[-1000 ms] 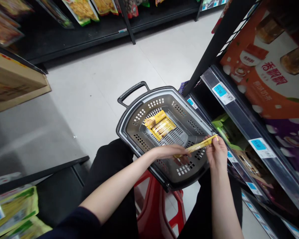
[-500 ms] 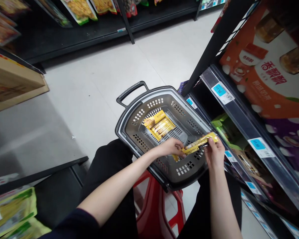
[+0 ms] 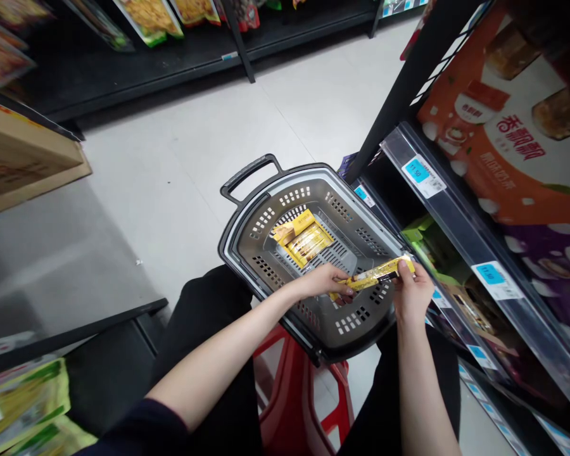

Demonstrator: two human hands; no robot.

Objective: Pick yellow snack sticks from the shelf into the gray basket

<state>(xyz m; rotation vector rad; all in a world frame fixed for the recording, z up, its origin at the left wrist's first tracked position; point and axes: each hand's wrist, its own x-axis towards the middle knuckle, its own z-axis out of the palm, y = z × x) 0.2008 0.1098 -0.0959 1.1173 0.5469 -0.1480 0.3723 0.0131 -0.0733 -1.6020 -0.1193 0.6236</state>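
Note:
Over a shopping basket (image 3: 261, 221), both hands hold a slim yellow stick packet (image 3: 373, 275) stretched between them. My left hand (image 3: 330, 282) has its fingers closed round the left end. My right hand (image 3: 412, 288) grips the other end between thumb and fingers, near the basket's right rim. A small dark patch shows on the packet beside the right thumb. Another bit of yellow peeks out under my left hand, and I cannot tell what it belongs to. On the basket floor lies a yellow box (image 3: 297, 228) with several similar sticks (image 3: 311, 246) showing.
The basket sits above a red plastic stool (image 3: 289, 405), between my knees. Shelves with price tags (image 3: 496, 280) and drink cartons (image 3: 484, 164) stand close on the right. A cardboard box (image 3: 33, 155) is at the left, bagged snacks (image 3: 149, 19) beyond, more yellow bags (image 3: 28, 405) lower left.
My right hand has shifted slightly right and turned, and the stick packet has turned a little with it. My left hand stays nearly in place. The basket is where it was.

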